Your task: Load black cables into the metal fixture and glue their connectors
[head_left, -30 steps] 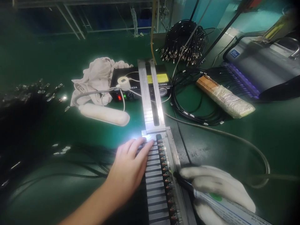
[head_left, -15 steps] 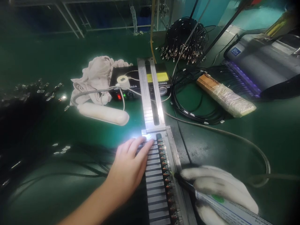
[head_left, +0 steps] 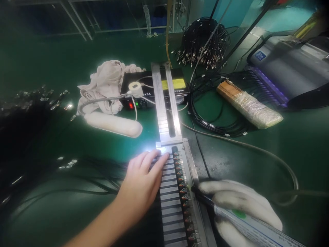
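My bare left hand (head_left: 140,187) lies flat with fingers stretched out on the slotted metal fixture (head_left: 169,202), which holds a row of small connectors (head_left: 183,187) along its right side. My right hand (head_left: 239,204), in a white glove, is closed round a pen-like dispensing syringe (head_left: 231,216). The syringe's dark tip touches the connector row at about the middle of the fixture. A second metal rail (head_left: 166,103) extends away from the fixture's far end.
A black control box (head_left: 154,92) with lit lamps sits behind the rail, beside a crumpled cloth (head_left: 108,80) and a white gooseneck lamp (head_left: 113,123). Coiled black cables (head_left: 203,37) lie at the back, a wrapped block (head_left: 249,104) and a grey machine (head_left: 290,68) at right.
The view has shifted slightly. Both hands stay where they were, the syringe tip resting at nearly the same connector.
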A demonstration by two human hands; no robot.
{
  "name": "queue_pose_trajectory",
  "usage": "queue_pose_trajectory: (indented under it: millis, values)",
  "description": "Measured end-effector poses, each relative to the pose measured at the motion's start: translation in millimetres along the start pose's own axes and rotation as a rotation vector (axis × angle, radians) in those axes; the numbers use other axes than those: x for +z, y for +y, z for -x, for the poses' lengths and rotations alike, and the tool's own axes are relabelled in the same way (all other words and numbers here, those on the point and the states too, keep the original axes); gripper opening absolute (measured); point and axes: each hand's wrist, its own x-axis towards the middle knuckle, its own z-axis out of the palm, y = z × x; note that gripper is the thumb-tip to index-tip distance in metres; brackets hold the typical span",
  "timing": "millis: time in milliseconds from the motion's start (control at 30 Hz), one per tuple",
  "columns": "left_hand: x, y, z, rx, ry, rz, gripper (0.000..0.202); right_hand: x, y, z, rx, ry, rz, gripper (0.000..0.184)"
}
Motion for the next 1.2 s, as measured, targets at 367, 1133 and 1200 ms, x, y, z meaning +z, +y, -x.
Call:
queue_pose_trajectory:
  millis: [367,1133,1200]
  values:
    - [-2.7,0.5,-2.2,0.002,0.0,-0.002,0.041,-0.5,-11.0,8.9,0.042,0.128,0.01,0.017]
    - [-1.7,0.6,-1.0,0.015,-0.014,0.006,0.042,2.2,-8.3,6.6,0.002,0.049,-0.01,0.017]
    - [-1.0,0.4,-0.8,0.01,-0.01,0.007,0.042,2.6,-6.8,6.9,-0.018,0.051,-0.025,0.019]
